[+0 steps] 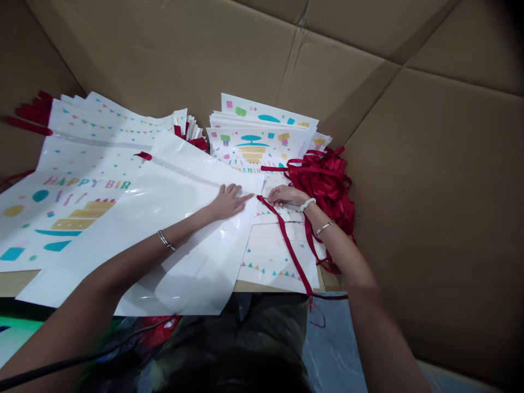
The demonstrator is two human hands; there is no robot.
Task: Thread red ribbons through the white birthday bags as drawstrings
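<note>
A large white sheet (180, 229) lies blank side up, with a narrow band across its upper part. My left hand (228, 202) rests flat on it, fingers apart, index finger stretched toward the right edge. Just past that edge is my right hand (286, 195), its fingers pinched around what looks like a thin dark rod, partly hidden. A red ribbon (286, 234) meets the sheet's edge between both hands and trails down over the table edge. Another short red ribbon end (144, 156) sticks out at the band's left end.
Printed birthday banners (94, 218) with red ribbons lie stacked at left. More printed sheets (249, 144) stand behind. A heap of red ribbon (323, 185) sits at right by my wrist. Cardboard walls (184, 60) enclose the back and right of the table.
</note>
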